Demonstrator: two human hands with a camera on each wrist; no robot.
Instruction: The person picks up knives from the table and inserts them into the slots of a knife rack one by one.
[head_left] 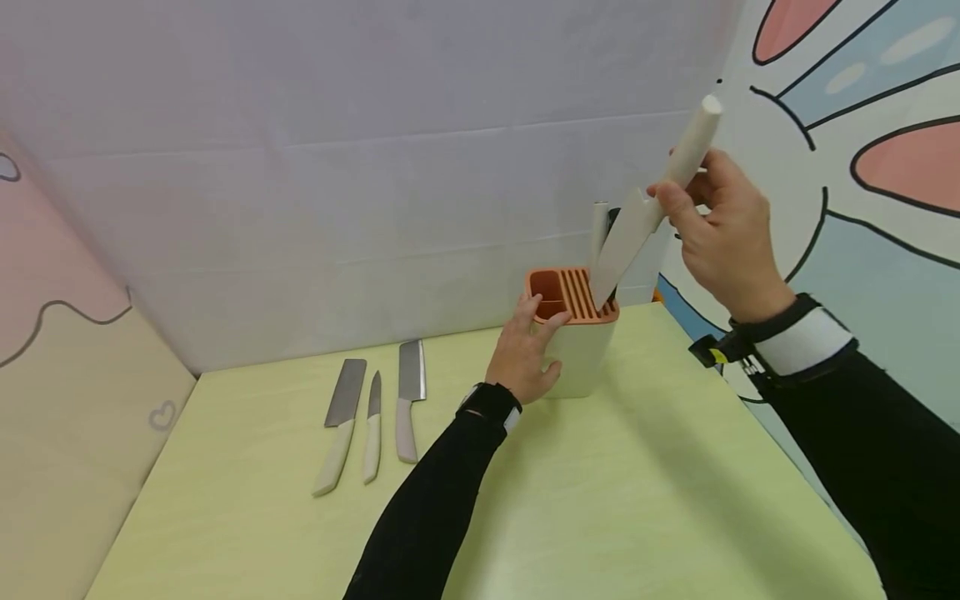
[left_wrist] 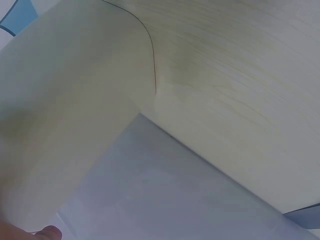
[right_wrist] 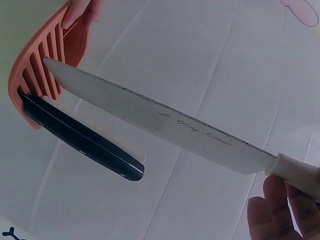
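My right hand [head_left: 723, 233] grips the pale handle of a broad kitchen knife [head_left: 624, 242], its blade pointing down and left. In the right wrist view the blade tip overlaps the slots of the knife block [right_wrist: 31, 65]. That block, pale-sided with an orange slotted top, stands upright on the table. My left hand [head_left: 525, 354] rests against its left side, fingers spread and fairly straight, fingertips at the orange rim. A black-handled utensil [right_wrist: 82, 135] stands in a slot near the right edge, beside a white handle [head_left: 599, 223]. The left wrist view shows mostly the block's plain side.
Left of the block, two cleavers, one on the left [head_left: 347, 396] and one on the right [head_left: 411, 375], lie on the yellow-green table [head_left: 247, 500], with a small paring knife [head_left: 372, 433] between them. A white sheet-like wall [head_left: 360, 208] rises behind; a patterned wall [head_left: 885, 208] borders the right.
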